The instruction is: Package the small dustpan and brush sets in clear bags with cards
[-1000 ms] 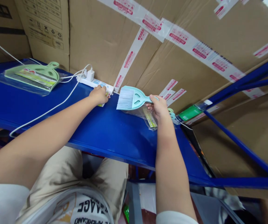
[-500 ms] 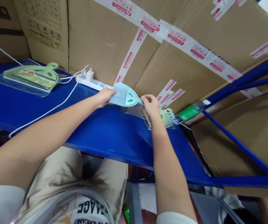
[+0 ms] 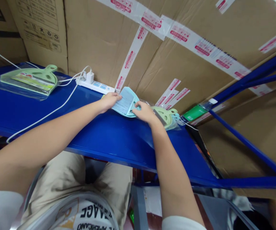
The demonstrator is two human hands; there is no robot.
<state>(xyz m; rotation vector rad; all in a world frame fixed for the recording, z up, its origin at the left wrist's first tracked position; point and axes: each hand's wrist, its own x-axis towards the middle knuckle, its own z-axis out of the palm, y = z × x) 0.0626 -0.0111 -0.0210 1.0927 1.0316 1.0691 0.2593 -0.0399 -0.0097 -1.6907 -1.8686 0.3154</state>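
A light-blue dustpan with a hand brush (image 3: 124, 101) nested in it is held just above the blue shelf, bristles toward the left. My left hand (image 3: 110, 100) pinches its left edge, thumb over the bristle tips. On the other side my right hand (image 3: 144, 111) is closed around the base of the brush, fingers at the cut-out openings. That hand and wrist hide the handle. Just beyond my right hand lies a pale-green dustpan set (image 3: 165, 116) in clear plastic wrap, partly covered by my forearm.
Another wrapped green dustpan set (image 3: 32, 78) lies at the left of the blue shelf (image 3: 118, 140). A white power strip (image 3: 96, 86) with plugs and a trailing cable (image 3: 53, 115) runs along the back. Large taped cartons (image 3: 99, 41) stand behind. A green-labelled bottle (image 3: 196, 111) leans at the right.
My right hand has slid left from the handle's end to the base of the brush. The blue set has turned slightly, and more of the wrapped green set at the right shows.
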